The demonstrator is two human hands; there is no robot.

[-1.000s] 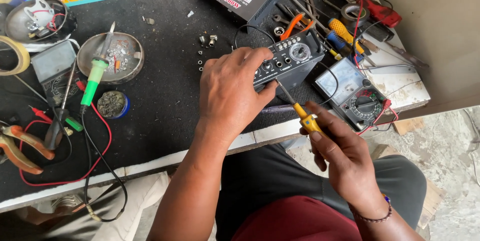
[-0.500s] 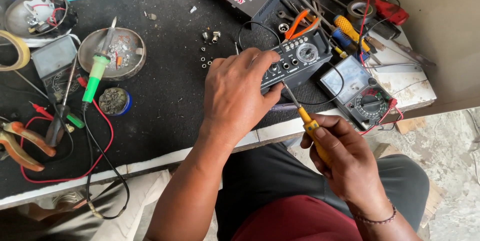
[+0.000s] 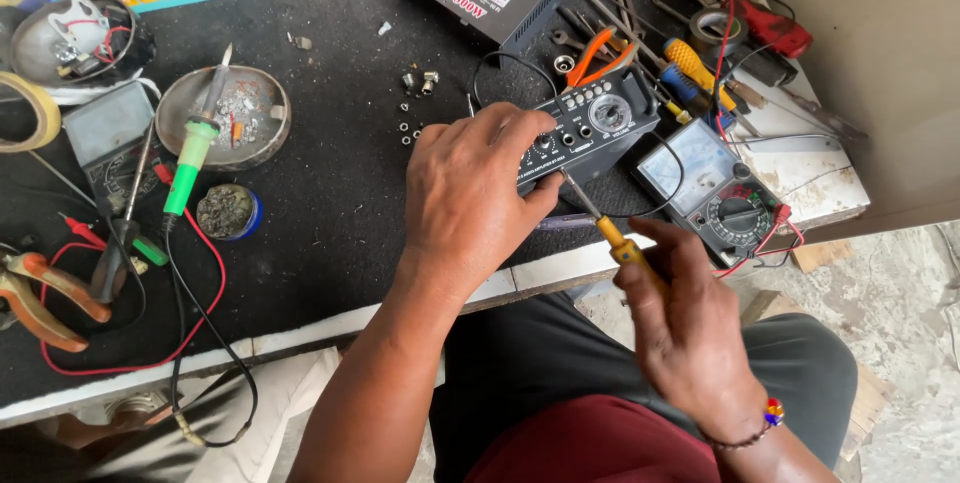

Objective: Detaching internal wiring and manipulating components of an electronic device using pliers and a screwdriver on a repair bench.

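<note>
Two hands: both busy on one small unit.
left hand (image 3: 470, 198): clamped over the black amplifier panel (image 3: 590, 133) at the bench edge; rigid, looks light, knobs fragile, so grip the casing.
right hand (image 3: 690, 333): wrapped around yellow-handled screwdriver (image 3: 605, 228), tip at the panel.

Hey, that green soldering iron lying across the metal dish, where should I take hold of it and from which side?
Take the soldering iron by its green handle, coming from above and from the near, cord end. The handle lies flat and bare just past the rim of the dish, while the metal tip points away over the dish, so the far end is best avoided.
</note>
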